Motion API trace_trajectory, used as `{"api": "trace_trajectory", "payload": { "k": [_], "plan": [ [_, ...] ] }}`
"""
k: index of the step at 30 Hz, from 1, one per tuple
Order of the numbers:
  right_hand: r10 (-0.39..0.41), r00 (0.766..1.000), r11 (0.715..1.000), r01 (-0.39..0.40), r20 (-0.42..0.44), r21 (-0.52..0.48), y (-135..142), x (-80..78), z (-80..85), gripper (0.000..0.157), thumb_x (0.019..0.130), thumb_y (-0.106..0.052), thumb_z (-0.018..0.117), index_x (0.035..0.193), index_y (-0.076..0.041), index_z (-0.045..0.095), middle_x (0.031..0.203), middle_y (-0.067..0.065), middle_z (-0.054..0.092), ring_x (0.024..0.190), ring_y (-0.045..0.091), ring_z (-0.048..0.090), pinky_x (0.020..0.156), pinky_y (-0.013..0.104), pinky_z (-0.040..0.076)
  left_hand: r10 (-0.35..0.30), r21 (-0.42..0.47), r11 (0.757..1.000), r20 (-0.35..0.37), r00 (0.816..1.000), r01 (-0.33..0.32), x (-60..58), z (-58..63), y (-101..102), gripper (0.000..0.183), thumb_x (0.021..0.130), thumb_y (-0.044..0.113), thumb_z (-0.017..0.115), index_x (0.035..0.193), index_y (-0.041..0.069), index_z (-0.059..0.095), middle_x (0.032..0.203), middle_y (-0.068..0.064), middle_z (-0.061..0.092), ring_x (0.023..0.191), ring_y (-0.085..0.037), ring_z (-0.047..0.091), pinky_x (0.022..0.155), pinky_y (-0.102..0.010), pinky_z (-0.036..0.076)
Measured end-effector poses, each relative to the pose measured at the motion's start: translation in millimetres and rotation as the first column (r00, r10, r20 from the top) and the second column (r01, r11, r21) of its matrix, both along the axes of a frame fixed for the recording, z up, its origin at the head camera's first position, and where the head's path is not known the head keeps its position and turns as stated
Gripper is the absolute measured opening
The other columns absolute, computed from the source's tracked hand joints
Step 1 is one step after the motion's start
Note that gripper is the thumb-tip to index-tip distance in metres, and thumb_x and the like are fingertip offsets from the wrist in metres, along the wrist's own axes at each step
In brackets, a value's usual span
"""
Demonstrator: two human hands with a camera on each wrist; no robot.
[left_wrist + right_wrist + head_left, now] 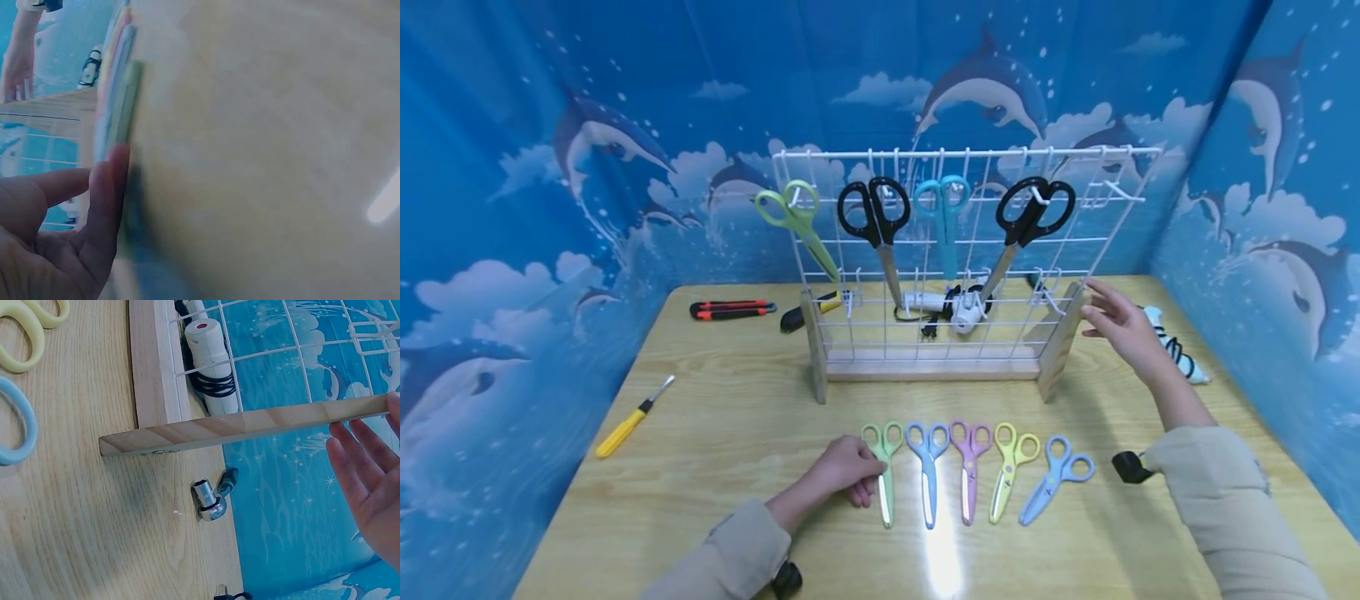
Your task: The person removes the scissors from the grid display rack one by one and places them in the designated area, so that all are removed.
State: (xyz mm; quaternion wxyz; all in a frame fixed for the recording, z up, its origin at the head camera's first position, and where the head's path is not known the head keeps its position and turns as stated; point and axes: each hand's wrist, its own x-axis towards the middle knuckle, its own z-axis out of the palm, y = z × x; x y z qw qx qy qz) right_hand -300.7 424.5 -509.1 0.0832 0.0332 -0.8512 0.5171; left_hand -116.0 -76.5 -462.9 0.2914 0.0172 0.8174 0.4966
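Five pairs of scissors lie in a row in front of the rack: green scissors [887, 479], blue scissors [929, 475], pink scissors [970, 471], yellow scissors [1009, 477] and light blue scissors [1051, 483]. At the left end of that row my left hand [848, 471] touches the green scissors with its fingertips, low on the table. My right hand [1120, 325] reaches to the wire rack [925, 362]. Its fingertips touch the upper end of the wooden side panel [250, 425], fingers fairly straight along the outer face.
Lime scissors [797, 218], two black-handled scissors and turquoise scissors [945, 217] hang from the rack's hooks. Behind it lies a white corded tool [966, 315]. A yellow screwdriver [632, 421] and red-black cutters [732, 310] lie left; a cord-wrapped item [1180, 354] lies right.
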Motion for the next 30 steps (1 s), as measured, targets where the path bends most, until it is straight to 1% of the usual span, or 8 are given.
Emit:
{"api": "trace_trajectory", "payload": {
  "k": [4,7,10,14,17,19,25,30],
  "plan": [
    [0.002,1.0,1.0,-0.002,-0.013,0.0,0.1,0.7,-1.1,0.051,0.082,-0.038,0.05,0.129,-0.038,0.028,0.129,0.0,0.039,0.105,0.021,0.047,0.065,0.033,0.051,-0.044,-0.106,0.994,-0.165,0.985,0.026,-5.9,23.9,7.8,0.015,0.078,0.019,0.058,0.073,0.006,0.054,0.055,-0.007,0.057,0.043,-0.016,0.054,0.039,-0.026,0.047],
    [-0.02,1.0,1.0,0.02,-0.01,0.016,-0.2,0.6,-0.8,0.051,0.081,-0.04,0.05,0.128,-0.039,0.028,0.128,-0.001,0.04,0.104,0.02,0.048,0.065,0.032,0.051,-0.117,-0.171,0.983,-0.335,0.935,0.062,-12.6,53.4,22.3,0.012,0.08,0.024,0.056,0.078,0.011,0.055,0.059,-0.001,0.056,0.049,-0.013,0.055,0.04,-0.021,0.045],
    [-0.025,1.0,0.999,0.025,-0.007,0.022,-0.5,0.9,0.1,0.051,0.081,-0.041,0.049,0.128,-0.04,0.028,0.128,-0.001,0.039,0.104,0.02,0.048,0.065,0.033,0.051,-0.19,-0.176,0.978,-0.555,0.81,0.109,-18.1,87.0,42.2,0.01,0.081,0.022,0.056,0.084,0.013,0.057,0.069,0.003,0.059,0.059,-0.008,0.055,0.048,-0.015,0.046],
    [-0.003,1.0,1.0,0.003,-0.003,0.005,-1.8,-0.5,1.5,0.051,0.082,-0.039,0.049,0.128,-0.038,0.028,0.13,-0.001,0.037,0.107,0.022,0.046,0.065,0.034,0.051,-0.181,-0.11,0.981,-0.806,0.563,0.157,-25.5,124.8,70.3,0.018,0.08,0.017,0.056,0.097,0.01,0.056,0.093,0.0,0.06,0.082,-0.007,0.055,0.069,-0.01,0.044],
    [0.024,1.0,1.0,-0.024,-0.005,-0.005,-2.3,-1.0,2.7,0.051,0.083,-0.037,0.048,0.129,-0.036,0.027,0.13,-0.001,0.036,0.107,0.019,0.046,0.065,0.033,0.051,-0.123,-0.047,0.985,-0.869,0.479,0.168,-33.6,144.7,90.6,0.03,0.08,0.016,0.056,0.109,0.009,0.05,0.111,-0.002,0.052,0.101,-0.01,0.049,0.083,-0.015,0.04],
    [0.037,0.999,0.999,-0.037,0.01,-0.013,-8.0,5.4,13.2,0.051,0.084,-0.035,0.049,0.13,-0.036,0.027,0.131,0.0,0.036,0.106,0.015,0.047,0.066,0.03,0.051,-0.077,0.008,0.986,-0.863,0.499,0.165,-40.9,154.6,103.9,0.038,0.08,0.015,0.056,0.116,0.009,0.045,0.12,-0.003,0.046,0.11,-0.01,0.042,0.09,-0.019,0.036],
    [0.109,0.99,0.99,-0.101,0.088,-0.099,-48.4,49.1,77.3,0.051,0.086,-0.029,0.048,0.132,-0.028,0.027,0.134,0.013,0.03,0.112,0.023,0.042,0.073,0.031,0.049,0.076,0.197,0.976,-0.709,0.701,0.094,-65.3,167.7,134.4,0.052,0.079,0.014,0.053,0.126,0.016,0.032,0.126,0.002,0.038,0.112,-0.011,0.038,0.089,-0.024,0.038],
    [0.076,0.995,0.996,-0.072,0.062,-0.057,-22.9,24.0,39.8,0.05,0.085,-0.033,0.047,0.131,-0.033,0.027,0.133,0.003,0.033,0.111,0.017,0.043,0.071,0.03,0.05,0.147,0.288,0.956,-0.635,0.759,0.056,-76.3,167.4,146.2,0.055,0.078,0.01,0.053,0.127,0.017,0.03,0.125,0.002,0.039,0.112,-0.01,0.039,0.089,-0.024,0.038]
  ]
}}
